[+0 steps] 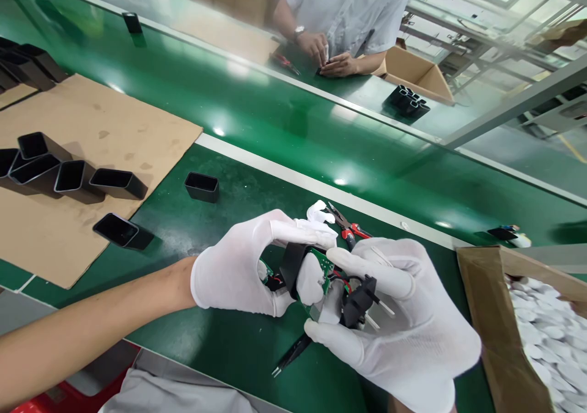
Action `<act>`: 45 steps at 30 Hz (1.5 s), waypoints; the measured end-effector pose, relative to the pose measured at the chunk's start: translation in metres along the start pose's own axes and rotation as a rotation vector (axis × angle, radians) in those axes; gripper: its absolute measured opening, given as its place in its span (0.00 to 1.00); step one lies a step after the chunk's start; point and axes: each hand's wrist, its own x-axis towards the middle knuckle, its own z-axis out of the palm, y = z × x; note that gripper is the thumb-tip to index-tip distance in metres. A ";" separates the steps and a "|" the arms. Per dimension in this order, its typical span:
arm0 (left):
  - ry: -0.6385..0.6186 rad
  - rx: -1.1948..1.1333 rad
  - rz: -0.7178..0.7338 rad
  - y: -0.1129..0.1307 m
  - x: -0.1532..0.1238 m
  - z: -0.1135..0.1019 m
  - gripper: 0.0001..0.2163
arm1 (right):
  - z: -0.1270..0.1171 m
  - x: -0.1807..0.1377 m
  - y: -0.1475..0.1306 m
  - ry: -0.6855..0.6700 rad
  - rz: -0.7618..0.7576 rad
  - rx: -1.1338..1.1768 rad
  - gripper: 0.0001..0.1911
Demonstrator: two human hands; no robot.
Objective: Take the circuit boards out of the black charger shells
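Observation:
Both my hands wear white gloves and meet over the green bench. My left hand [247, 266] pinches a green circuit board [326, 272] with a black band around it. My right hand [403, 321] grips the same assembly from the right, fingers around a black plug piece [358, 300] with metal prongs and red and black wires. Black tweezers [291, 355] stick out below my right hand. Red-handled pliers [351, 228] lie on the bench just behind my hands.
Several black rectangular housings [73, 177] lie on a brown cardboard sheet [114, 131] at left; one more housing [202, 186] stands alone on the bench. A cardboard box [486, 315] of white pieces sits at right. Across the conveyor belt [275, 119] another person's hands [328, 55] work.

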 end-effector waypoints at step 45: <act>-0.019 0.060 0.040 0.002 0.003 0.001 0.33 | 0.001 0.000 0.000 -0.032 0.043 -0.009 0.27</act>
